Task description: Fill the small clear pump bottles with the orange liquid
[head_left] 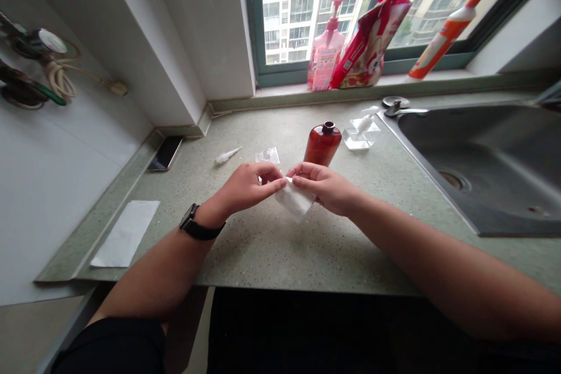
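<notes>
My left hand (249,188) and my right hand (323,188) meet above the speckled green countertop (263,245), pinching a folded white paper or cloth piece (294,198) between them. Just beyond my right fingers stands an amber bottle (322,144) with no cap, its neck open. A small clear plastic piece (267,156) lies partly behind my left fingers. Farther right sits a clear plastic box (362,134) with a white item on it. A black watch (197,222) circles my left wrist.
A small white pump-like piece (228,155) and a phone (165,153) lie to the left, with a white sheet (125,234) near the counter edge. A steel sink (477,163) fills the right. A pink pump bottle (326,47), red bag (370,38) and orange-white bottle (447,32) stand on the windowsill.
</notes>
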`<state>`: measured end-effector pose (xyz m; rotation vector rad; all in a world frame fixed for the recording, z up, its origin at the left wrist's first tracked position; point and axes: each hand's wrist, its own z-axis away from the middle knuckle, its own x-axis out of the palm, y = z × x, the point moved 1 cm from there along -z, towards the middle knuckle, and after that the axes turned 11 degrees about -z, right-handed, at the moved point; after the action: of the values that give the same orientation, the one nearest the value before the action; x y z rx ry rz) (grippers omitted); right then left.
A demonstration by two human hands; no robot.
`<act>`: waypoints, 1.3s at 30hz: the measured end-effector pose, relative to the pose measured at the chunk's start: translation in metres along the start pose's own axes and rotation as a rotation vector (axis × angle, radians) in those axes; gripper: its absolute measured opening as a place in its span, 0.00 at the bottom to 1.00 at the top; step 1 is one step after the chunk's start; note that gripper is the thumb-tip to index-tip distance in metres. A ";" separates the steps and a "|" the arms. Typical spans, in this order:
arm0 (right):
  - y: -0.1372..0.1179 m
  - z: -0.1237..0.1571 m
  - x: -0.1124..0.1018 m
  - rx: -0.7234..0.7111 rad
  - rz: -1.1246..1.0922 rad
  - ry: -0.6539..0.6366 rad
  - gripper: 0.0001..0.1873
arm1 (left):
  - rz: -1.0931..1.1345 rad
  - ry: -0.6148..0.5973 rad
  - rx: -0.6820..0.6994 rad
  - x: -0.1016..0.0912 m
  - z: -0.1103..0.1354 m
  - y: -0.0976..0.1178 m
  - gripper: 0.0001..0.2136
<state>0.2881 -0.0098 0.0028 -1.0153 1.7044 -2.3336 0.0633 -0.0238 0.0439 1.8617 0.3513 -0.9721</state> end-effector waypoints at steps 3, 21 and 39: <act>-0.002 0.000 0.000 -0.011 0.031 -0.009 0.27 | 0.096 -0.041 -0.077 -0.001 -0.001 -0.006 0.13; -0.003 -0.005 -0.008 0.005 -0.097 0.098 0.20 | 0.519 0.086 -0.227 -0.004 -0.007 -0.018 0.14; -0.010 -0.001 -0.005 -0.300 0.013 0.142 0.09 | 0.716 0.067 -0.247 -0.002 -0.007 -0.018 0.06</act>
<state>0.2951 -0.0030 0.0093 -0.8899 2.1579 -2.2347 0.0544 -0.0085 0.0354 1.6068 -0.1554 -0.3575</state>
